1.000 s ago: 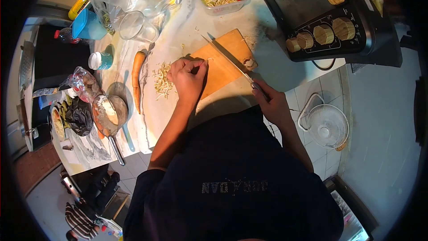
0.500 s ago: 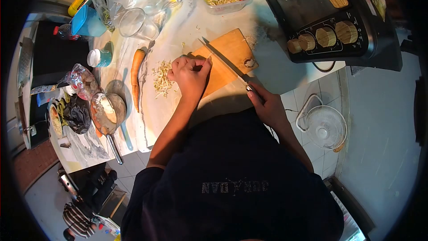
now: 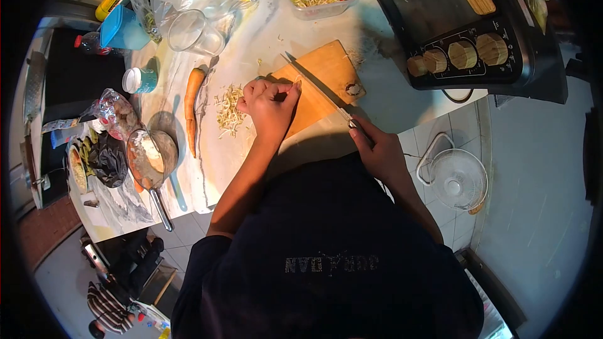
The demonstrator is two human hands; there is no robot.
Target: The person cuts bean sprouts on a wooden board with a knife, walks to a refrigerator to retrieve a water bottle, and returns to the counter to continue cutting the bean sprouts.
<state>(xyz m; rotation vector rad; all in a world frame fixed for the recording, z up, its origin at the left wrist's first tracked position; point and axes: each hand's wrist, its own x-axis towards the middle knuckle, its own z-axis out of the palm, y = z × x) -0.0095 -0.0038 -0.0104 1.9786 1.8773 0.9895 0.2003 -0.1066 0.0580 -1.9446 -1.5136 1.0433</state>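
My right hand (image 3: 378, 150) is wrapped round the handle of a kitchen knife (image 3: 321, 91), whose blade lies slanting over the wooden cutting board (image 3: 323, 63), tip toward the upper left. Over the board's left side, my left hand (image 3: 270, 105) is closed in a pinch, thumb against fingers. Something small and pale shows at those fingertips, too small to name. Just left of that hand, a loose pile of pale bean sprout pieces (image 3: 229, 113) lies on the marble-look counter. A whole carrot (image 3: 192, 107) rests further left.
At the back stands a plastic tub of sprouts and shredded vegetables (image 3: 317, 9). A clear cup (image 3: 195, 34) and plastic bags sit back left, a saucepan (image 3: 169, 150) front left. The black stove (image 3: 465, 56) occupies the right; a white fan (image 3: 455, 179) stands on the floor.
The view has shifted very slightly. Both hands and the knife hold practically the same position over the board.
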